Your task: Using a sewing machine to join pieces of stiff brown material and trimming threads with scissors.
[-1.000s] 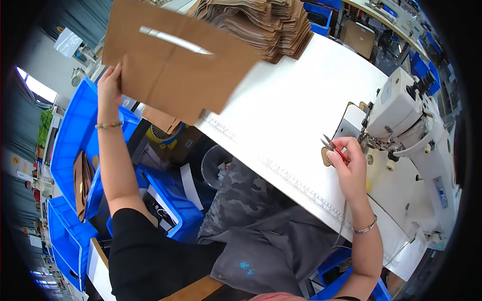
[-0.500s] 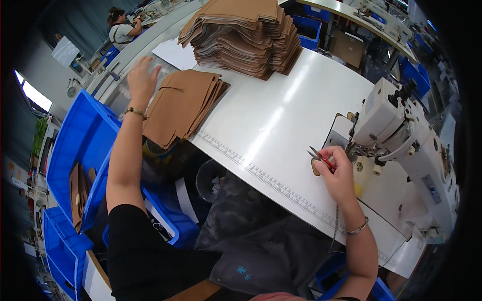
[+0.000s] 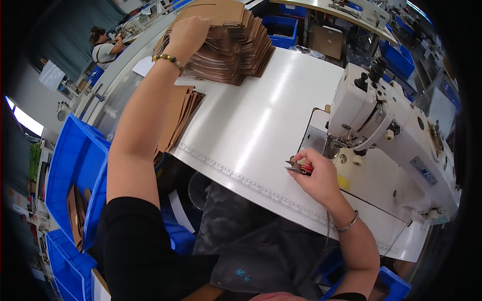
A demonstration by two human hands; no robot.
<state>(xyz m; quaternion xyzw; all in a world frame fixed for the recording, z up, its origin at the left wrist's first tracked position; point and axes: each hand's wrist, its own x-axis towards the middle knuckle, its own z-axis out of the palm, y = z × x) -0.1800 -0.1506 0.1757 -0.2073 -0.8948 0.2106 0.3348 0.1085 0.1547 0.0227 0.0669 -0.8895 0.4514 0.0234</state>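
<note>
My left hand (image 3: 190, 36) is at the top of a tall stack of brown, leather-like flat pieces (image 3: 221, 62). Its fingers are mostly hidden behind the back of the hand, so whether it grips a piece does not show. A smaller pile of the same brown pieces (image 3: 181, 118) lies under my left forearm at the table edge. My right hand (image 3: 321, 178) is closed around thread snips (image 3: 298, 167) with red on the handle, blades pointing left. It rests just over the white table, beside the needle area of a white sewing machine (image 3: 366, 110).
A measuring scale runs along the near edge of the white table (image 3: 261, 125). Blue bins (image 3: 75, 155) stand at the left, one holding brown pieces. Dark grey cloth (image 3: 251, 236) hangs below the edge. Another person (image 3: 104, 50) sits at a far left workstation.
My left hand has moved right from beside the smaller pile to the tall stack. My right hand still holds the snips, now a little further left in the picture. The whole view has shifted.
</note>
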